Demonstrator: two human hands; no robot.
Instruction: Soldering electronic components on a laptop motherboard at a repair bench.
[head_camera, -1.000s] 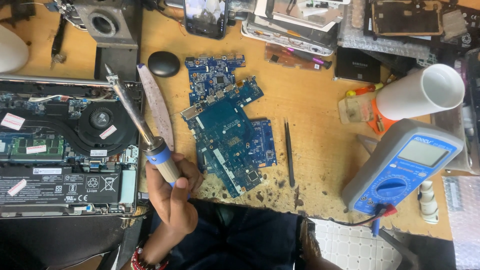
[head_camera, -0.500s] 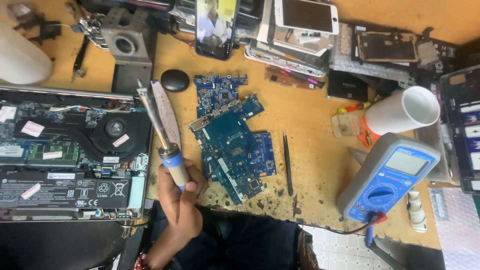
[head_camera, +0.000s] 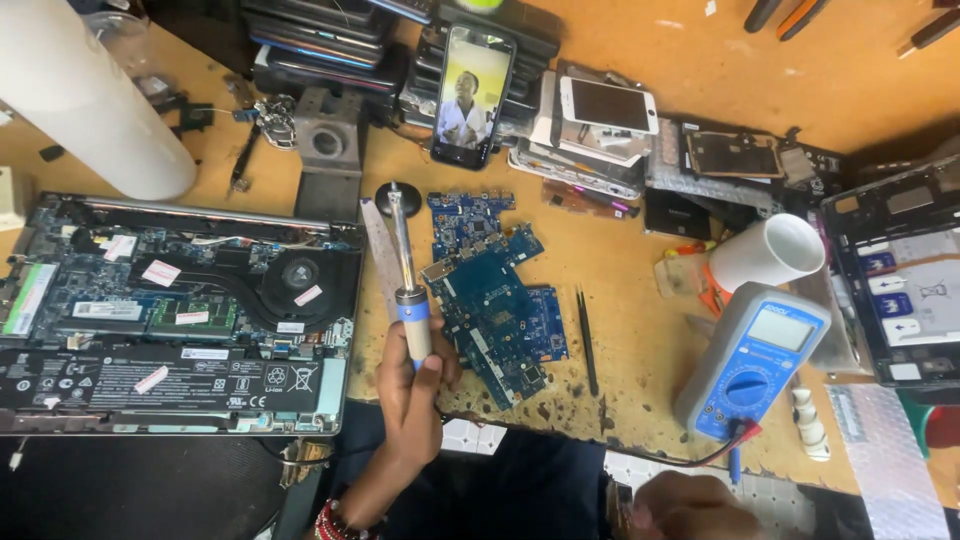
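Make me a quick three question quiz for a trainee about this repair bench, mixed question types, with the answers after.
1. True or false: the left hand holds the soldering iron with its tip pointing away from the person.
2. Which lies directly right of the blue circuit board? A) the black tweezers B) the open laptop C) the white roll
3. Fill in: the blue multimeter lies just below a white ____ lying on its side.

Key: 1 true. 2 A. 3 cup. The right hand sits low at the picture's edge, and what it holds cannot be told.
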